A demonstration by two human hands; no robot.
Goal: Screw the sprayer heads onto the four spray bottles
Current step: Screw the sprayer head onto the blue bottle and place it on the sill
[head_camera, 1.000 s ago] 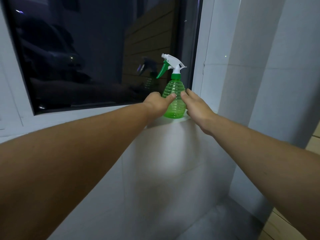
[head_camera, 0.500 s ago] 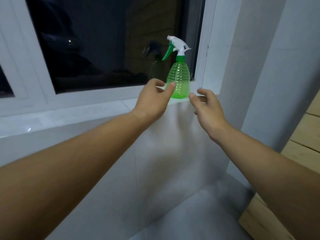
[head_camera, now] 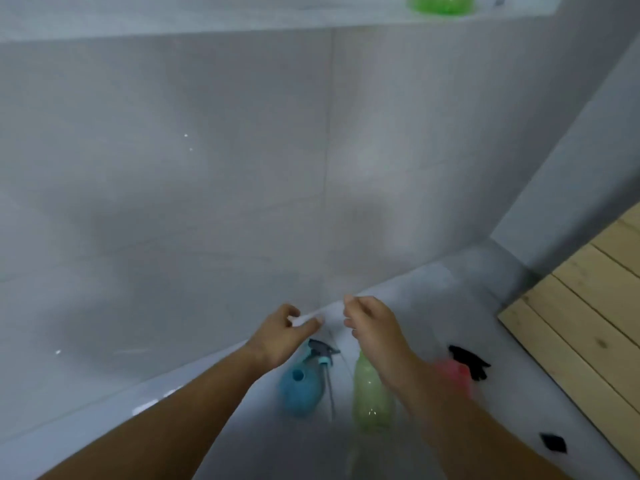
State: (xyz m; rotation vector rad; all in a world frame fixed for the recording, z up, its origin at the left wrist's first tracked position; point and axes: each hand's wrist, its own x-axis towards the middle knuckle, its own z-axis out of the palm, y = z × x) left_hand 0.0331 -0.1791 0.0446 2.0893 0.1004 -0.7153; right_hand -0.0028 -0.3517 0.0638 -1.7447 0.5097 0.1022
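On the grey floor below me stand a blue bottle [head_camera: 300, 393] with an open neck, a pale green bottle [head_camera: 370, 393] and a red bottle [head_camera: 453, 375] partly behind my right forearm. A grey and blue sprayer head [head_camera: 323, 351] with its tube lies beside the blue bottle. A black sprayer head [head_camera: 469, 362] lies by the red bottle. My left hand [head_camera: 282, 336] and my right hand [head_camera: 372, 327] hover above them, fingers apart, holding nothing. The base of the assembled green bottle [head_camera: 440, 3] shows on the sill at the top edge.
A tiled wall [head_camera: 207, 168] rises in front up to the window sill [head_camera: 242, 20]. A wooden slatted surface [head_camera: 588, 306] stands at the right. A small black piece [head_camera: 554, 443] lies on the floor at lower right.
My view has dropped from the window sill to the floor. Both hands have left the green bottle on the sill and come down over the bottles below.
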